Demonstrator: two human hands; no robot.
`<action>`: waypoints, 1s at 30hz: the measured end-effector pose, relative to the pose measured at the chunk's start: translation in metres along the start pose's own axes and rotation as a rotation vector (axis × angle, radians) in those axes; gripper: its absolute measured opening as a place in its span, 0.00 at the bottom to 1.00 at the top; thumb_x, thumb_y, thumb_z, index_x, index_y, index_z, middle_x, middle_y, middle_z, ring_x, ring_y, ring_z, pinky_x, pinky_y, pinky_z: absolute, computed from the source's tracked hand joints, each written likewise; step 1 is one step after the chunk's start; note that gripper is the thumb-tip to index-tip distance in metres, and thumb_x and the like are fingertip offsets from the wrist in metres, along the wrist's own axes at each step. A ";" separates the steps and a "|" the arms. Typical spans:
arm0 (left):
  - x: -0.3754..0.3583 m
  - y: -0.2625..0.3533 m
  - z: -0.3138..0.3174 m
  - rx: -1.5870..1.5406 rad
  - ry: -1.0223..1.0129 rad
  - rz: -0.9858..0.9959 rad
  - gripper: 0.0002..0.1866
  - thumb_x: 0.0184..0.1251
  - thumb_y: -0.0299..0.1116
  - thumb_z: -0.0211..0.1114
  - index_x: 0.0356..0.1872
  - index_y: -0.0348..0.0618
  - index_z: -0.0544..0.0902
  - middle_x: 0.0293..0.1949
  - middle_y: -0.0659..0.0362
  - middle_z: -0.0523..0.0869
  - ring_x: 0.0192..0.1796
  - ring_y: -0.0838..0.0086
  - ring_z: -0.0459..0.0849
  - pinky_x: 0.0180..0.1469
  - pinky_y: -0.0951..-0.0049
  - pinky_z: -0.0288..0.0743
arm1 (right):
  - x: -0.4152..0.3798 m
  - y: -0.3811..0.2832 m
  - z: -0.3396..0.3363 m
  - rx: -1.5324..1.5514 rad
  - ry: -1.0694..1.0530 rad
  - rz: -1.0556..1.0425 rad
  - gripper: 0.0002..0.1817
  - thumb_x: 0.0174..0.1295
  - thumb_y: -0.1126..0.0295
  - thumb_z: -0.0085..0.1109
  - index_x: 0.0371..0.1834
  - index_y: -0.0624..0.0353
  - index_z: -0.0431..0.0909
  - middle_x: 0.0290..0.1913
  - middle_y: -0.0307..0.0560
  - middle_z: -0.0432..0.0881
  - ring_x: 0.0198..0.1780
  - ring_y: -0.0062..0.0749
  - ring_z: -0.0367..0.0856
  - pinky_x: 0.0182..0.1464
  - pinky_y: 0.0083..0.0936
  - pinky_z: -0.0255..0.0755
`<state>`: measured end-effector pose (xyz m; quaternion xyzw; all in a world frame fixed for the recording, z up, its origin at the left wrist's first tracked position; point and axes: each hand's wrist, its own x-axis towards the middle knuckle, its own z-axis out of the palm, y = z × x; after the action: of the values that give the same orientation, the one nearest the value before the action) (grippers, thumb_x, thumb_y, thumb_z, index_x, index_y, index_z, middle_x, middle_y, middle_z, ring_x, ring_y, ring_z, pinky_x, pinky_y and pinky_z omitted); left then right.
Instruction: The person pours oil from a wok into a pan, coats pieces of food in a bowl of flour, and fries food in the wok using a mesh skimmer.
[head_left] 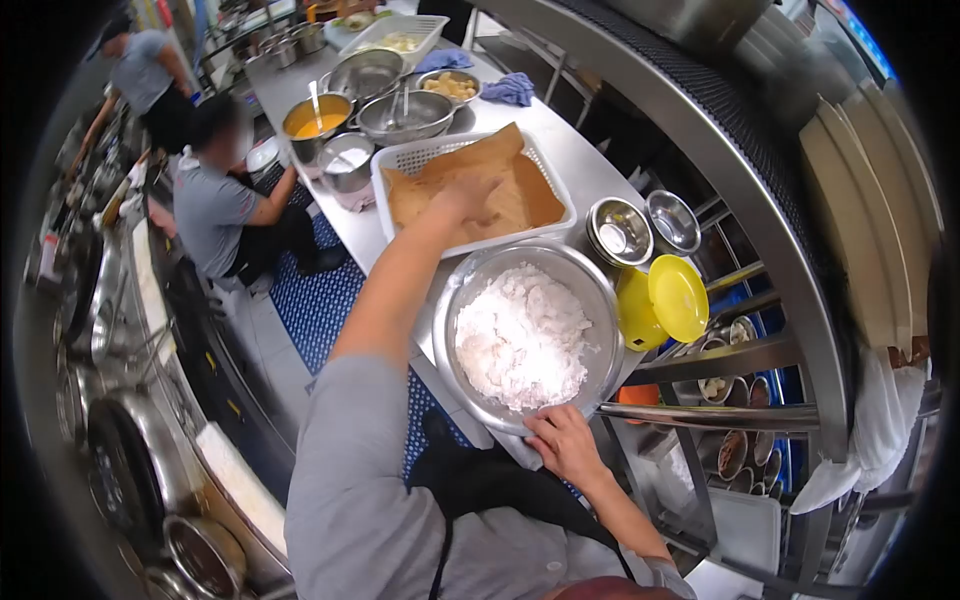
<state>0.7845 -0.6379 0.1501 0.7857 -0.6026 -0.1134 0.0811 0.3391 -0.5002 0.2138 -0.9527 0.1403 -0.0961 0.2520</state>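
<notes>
My left hand [468, 198] reaches into a white perforated plastic basket [388, 217] lined with brown paper [520, 160]. Its fingers look spread against the paper, slightly blurred, and I see nothing held in them. Closer to me stands a large metal bowl [452, 375] heaped with white, floury clumps [525, 335]; what lies under the flour coating I cannot make out. My right hand [568, 440] grips the near rim of this bowl, fingers curled over the edge.
Beyond the basket are a pot of orange liquid [330, 122], a pot of white powder [347, 165] and metal strainers [405, 117]. Small metal bowls [620, 232] and yellow plastic containers [680, 300] sit right. A co-worker [215, 205] crouches left; metal shelf rails [710, 417] flank my right.
</notes>
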 end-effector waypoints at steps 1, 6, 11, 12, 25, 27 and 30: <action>-0.019 0.006 -0.012 -0.088 0.133 0.011 0.42 0.54 0.42 0.70 0.72 0.55 0.62 0.68 0.45 0.67 0.68 0.56 0.71 0.67 0.50 0.64 | -0.001 0.000 -0.001 -0.004 -0.006 -0.011 0.16 0.50 0.72 0.68 0.44 0.57 0.82 0.41 0.46 0.78 0.45 0.43 0.75 0.48 0.35 0.70; -0.187 0.061 -0.049 -0.421 1.094 -0.066 0.18 0.59 0.28 0.67 0.52 0.39 0.81 0.35 0.54 0.84 0.36 0.71 0.82 0.40 0.72 0.75 | -0.004 0.014 0.000 0.023 -0.035 -0.148 0.17 0.49 0.73 0.67 0.44 0.58 0.81 0.39 0.48 0.75 0.43 0.45 0.73 0.45 0.38 0.68; -0.371 0.152 0.051 -0.600 1.317 -0.553 0.06 0.62 0.28 0.66 0.38 0.40 0.85 0.16 0.63 0.76 0.19 0.85 0.70 0.22 0.79 0.64 | -0.005 0.026 0.006 0.021 0.042 -0.388 0.18 0.46 0.76 0.65 0.44 0.60 0.78 0.37 0.51 0.74 0.40 0.47 0.72 0.42 0.40 0.66; -0.408 0.168 0.097 -0.593 1.257 -0.652 0.07 0.62 0.31 0.67 0.39 0.41 0.84 0.16 0.61 0.76 0.18 0.81 0.72 0.23 0.77 0.66 | -0.008 0.026 0.010 0.043 0.075 -0.439 0.17 0.48 0.77 0.65 0.43 0.60 0.79 0.37 0.52 0.74 0.39 0.47 0.72 0.41 0.40 0.66; -0.762 0.535 0.483 -0.950 -0.177 -2.114 0.15 0.48 0.36 0.70 0.37 0.39 0.88 0.47 0.44 0.85 0.51 0.56 0.85 0.51 0.58 0.79 | -0.073 0.020 0.111 0.060 -0.357 -1.024 0.06 0.58 0.69 0.62 0.34 0.58 0.81 0.35 0.49 0.78 0.40 0.46 0.75 0.42 0.40 0.69; -0.760 0.548 0.402 -1.214 0.087 -2.225 0.17 0.52 0.42 0.69 0.35 0.37 0.87 0.44 0.40 0.85 0.46 0.58 0.86 0.45 0.59 0.81 | -0.080 0.022 0.114 -0.064 -0.325 -1.111 0.06 0.57 0.67 0.62 0.32 0.57 0.81 0.35 0.49 0.78 0.40 0.45 0.75 0.41 0.41 0.68; -0.777 0.531 0.452 -0.902 0.619 -2.325 0.21 0.54 0.37 0.70 0.48 0.36 0.80 0.38 0.43 0.84 0.36 0.65 0.86 0.35 0.61 0.82 | -0.082 0.027 0.125 -0.189 -0.297 -1.134 0.08 0.57 0.63 0.61 0.30 0.55 0.81 0.33 0.48 0.79 0.39 0.44 0.76 0.42 0.40 0.67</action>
<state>-0.0257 -0.0219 -0.0822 0.7437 0.5690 -0.1235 0.3284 0.2877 -0.4404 0.0844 -0.9005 -0.4193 -0.0686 0.0925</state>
